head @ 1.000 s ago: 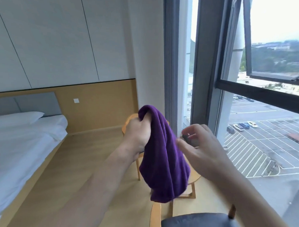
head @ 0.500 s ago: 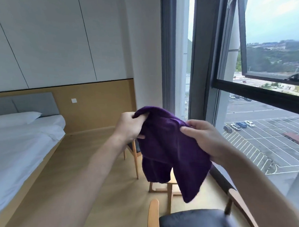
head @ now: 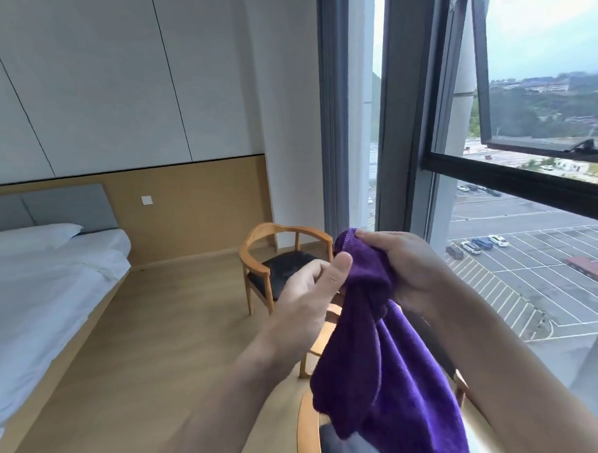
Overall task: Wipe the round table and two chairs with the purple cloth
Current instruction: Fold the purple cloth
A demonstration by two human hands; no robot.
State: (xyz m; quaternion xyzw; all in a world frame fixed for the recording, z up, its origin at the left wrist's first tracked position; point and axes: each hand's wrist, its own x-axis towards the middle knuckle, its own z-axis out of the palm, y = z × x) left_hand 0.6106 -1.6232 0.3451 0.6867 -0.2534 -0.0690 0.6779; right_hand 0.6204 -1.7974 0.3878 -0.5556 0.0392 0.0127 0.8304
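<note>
Since half a second ago: cloth (head: pixel 375 353) bunched tighter, left hand (head: pixel 307 287) slid to its right edge, far chair (head: pixel 278 261) now uncovered. Left to right: bed (head: pixel 36 289) against the wall, cut off at the frame edge; left hand with thumb against the cloth, fingers hidden, grip unclear; cloth hanging between both hands, hiding most of the surface (head: pixel 329 319); right hand (head: pixel 409 266) gripping the cloth's top; near chair (head: pixel 305 431) cut off below.

Wooden floor (head: pixel 165 335) — a wooden chair (head: pixel 278 261) and the white-sheeted bed (head: pixel 44 306) stand on it.
</note>
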